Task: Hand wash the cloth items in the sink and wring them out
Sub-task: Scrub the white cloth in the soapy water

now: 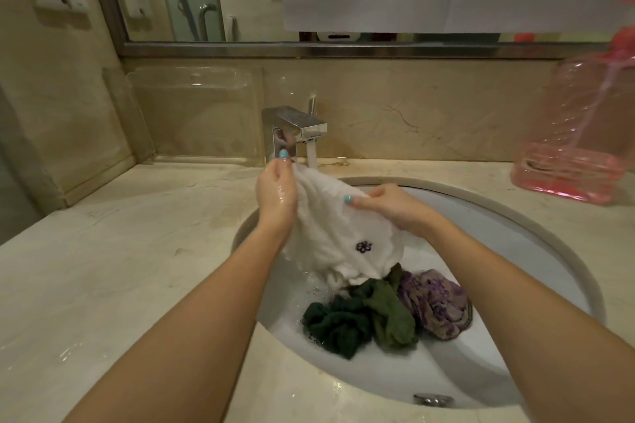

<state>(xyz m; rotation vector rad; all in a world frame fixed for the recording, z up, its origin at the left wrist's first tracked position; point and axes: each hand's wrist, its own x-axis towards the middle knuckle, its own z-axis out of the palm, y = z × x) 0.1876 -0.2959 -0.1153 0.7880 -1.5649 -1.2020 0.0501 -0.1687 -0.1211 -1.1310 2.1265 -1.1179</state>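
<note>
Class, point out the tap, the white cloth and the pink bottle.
tap (299, 121): head view, top of the spout.
white cloth (330, 230): head view, middle of the fabric.
pink bottle (577, 120): head view, its side wall.

Tap (295, 127) behind sink (515, 251); cloth pile (378, 316) in sink, towel (330, 233) above it; jug (580, 134) on counter (120, 268) right of sink.

Both hands, left (276, 194) and right (395, 206), grip a white cloth (336, 237) over the sink (549, 251), under the running tap (295, 129)
</note>
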